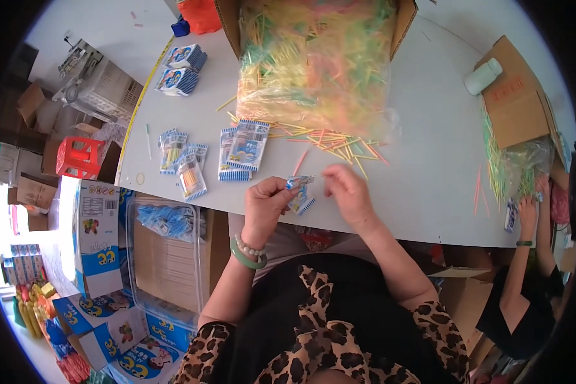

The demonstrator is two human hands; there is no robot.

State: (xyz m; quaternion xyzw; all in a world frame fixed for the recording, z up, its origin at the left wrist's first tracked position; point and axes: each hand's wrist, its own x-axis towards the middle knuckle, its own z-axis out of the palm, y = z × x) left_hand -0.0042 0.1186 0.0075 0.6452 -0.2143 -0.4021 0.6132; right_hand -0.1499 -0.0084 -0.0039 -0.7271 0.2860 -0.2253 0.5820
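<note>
Head view: the left hand [265, 202] pinches a packet [299, 182] by the table's [435, 166] near edge. The right hand [351, 200], fingers curled, is just beside it; whether it grips anything, I cannot tell. More packets [192, 176] lie to the left, loose sticks [343, 146] beyond, then an open box [404, 27] of bagged sticks [313, 64].

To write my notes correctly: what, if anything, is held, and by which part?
The left hand pinches a small blue-and-white packet by its left side; nothing shows in the right hand.
</note>
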